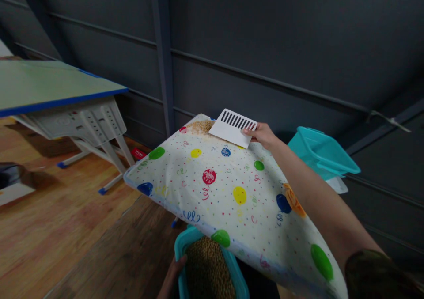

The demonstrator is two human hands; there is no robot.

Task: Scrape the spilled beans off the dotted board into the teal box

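Observation:
My right hand (264, 135) grips the edge of a flat white slotted scraper (230, 131) near the far edge of the table. Beside the scraper's left edge lies a small heap of tan grains or beans (202, 126), spread on the balloon-print tablecloth (218, 204). Below the table's near edge, my left hand (175, 270) holds a turquoise plastic bin (239, 276) by its left rim, thumb over the edge. Plenty of tan beans (208, 263) fill the bin. Its right side is partly hidden under the table edge.
Another turquoise bin (326, 155) stands to the right of the table. At left is a pale green desk (49, 80) with blue edging and white legs. A cardboard box (15, 184) sits on the wooden floor. A dark panelled wall (265, 34) rises behind the table.

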